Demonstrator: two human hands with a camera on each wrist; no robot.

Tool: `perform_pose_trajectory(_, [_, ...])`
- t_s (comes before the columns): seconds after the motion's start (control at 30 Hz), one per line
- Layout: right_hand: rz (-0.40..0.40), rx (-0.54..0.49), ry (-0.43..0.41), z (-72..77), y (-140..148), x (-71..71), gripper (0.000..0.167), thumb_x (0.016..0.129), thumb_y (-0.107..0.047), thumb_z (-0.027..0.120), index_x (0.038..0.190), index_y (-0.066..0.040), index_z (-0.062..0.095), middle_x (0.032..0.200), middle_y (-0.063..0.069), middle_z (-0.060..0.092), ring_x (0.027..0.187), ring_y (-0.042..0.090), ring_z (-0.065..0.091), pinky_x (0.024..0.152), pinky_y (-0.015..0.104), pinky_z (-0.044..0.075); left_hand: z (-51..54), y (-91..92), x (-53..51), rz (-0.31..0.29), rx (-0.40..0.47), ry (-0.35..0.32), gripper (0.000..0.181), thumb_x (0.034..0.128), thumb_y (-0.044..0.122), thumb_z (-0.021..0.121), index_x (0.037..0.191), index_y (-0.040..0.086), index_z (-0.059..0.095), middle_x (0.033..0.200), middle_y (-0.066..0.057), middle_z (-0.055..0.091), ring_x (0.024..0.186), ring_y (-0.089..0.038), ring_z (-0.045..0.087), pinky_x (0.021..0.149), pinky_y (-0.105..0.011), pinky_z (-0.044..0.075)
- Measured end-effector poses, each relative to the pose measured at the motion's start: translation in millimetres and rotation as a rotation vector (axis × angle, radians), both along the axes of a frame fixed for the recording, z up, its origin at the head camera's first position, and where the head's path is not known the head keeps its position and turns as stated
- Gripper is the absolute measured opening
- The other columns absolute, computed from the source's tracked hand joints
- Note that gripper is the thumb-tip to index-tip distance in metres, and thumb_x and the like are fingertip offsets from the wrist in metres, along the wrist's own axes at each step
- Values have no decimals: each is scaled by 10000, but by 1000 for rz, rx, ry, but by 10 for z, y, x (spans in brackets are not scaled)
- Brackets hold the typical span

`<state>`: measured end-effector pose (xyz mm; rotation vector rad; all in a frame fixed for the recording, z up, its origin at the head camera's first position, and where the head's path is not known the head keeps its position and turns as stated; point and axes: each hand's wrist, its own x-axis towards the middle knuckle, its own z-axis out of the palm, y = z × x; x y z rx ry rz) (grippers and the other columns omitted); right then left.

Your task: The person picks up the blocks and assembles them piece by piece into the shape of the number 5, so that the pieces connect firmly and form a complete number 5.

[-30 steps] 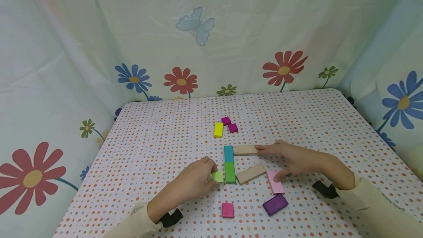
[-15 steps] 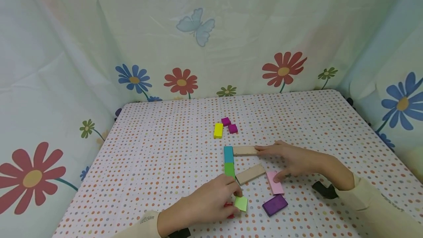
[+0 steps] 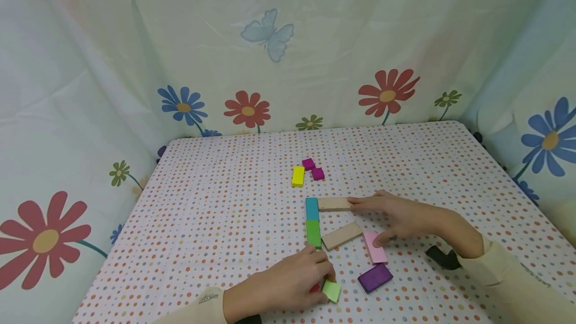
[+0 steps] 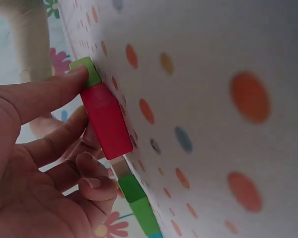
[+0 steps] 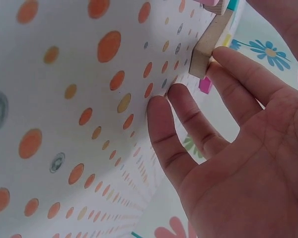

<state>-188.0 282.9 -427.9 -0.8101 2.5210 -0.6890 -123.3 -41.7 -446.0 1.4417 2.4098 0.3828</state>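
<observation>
Thumb and fingers of my left hand (image 3: 288, 281) pinch a light green block (image 3: 331, 291) against the right side of a red block (image 4: 107, 121), which the hand mostly covers in the head view. My right hand (image 3: 407, 214) lies spread: fingertips touch the right end of a wooden plank (image 3: 334, 204), and the thumb rests on a pink block (image 3: 374, 248). A blue block (image 3: 312, 209) meets that plank's left end, with a green block (image 3: 313, 234) below it. Another wooden plank (image 3: 342, 235) slants between the green and pink blocks.
A purple block (image 3: 375, 278) lies just below the pink one. Farther back on the dotted table (image 3: 225, 184) are a yellow block (image 3: 298, 176) and two small magenta blocks (image 3: 317, 174). A flowered curtain (image 3: 202, 29) hangs behind the table.
My left hand has carried the light green block from beside the green block toward me and to the right, to the red block's far side. The right hand has stayed put.
</observation>
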Motion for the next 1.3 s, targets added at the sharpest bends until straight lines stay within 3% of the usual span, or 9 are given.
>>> perform_pose_trajectory(0.2, [3,-5,1,-16,13,-11,900,788,-489,877,1571,-224,521,1716,80,387,1580,434,345,1254,771,60,-29,-14,-18,-8,21,3,245,978,363,774,1188,255,712,1181,124,663,1069,-3,471,842,-121,433])
perform_pose_trajectory(0.43, [-6,-8,-5,-26,11,-8,897,785,-477,883,1568,-225,525,1717,73,386,1581,429,349,1260,764,55,3,-65,2,29,-13,93,406,932,440,806,1277,274,673,1220,115,655,1076,-28,485,818,-118,433])
perform_pose_trajectory(0.67, [-11,-7,-2,-38,27,-7,901,779,-477,887,1567,-234,527,1720,66,383,1581,424,351,1261,761,55,25,-160,30,103,-34,52,309,940,365,798,1212,267,691,1180,115,659,1039,-22,501,766,-113,436])
perform_pose_trajectory(0.87, [2,-5,5,-40,26,-11,903,783,-495,878,1571,-233,521,1717,66,388,1581,423,351,1264,756,57,36,-263,41,128,-58,36,291,934,354,804,1195,272,704,1171,132,653,1000,-12,486,768,-121,441])
perform_pose_trajectory(1.13, [-17,0,-13,-4,12,-1,894,780,-461,892,1568,-250,524,1719,60,384,1587,426,341,1273,746,43,75,-241,25,118,-32,20,386,921,402,826,1259,263,701,1227,110,642,1050,-27,472,788,-114,440])
perform_pose_trajectory(1.3, [-2,-7,-1,-13,13,1,891,784,-471,885,1567,-243,526,1715,68,391,1581,427,350,1264,758,52,27,-157,28,35,9,86,395,942,417,803,1300,276,716,1268,97,656,1109,-40,491,874,-134,450])
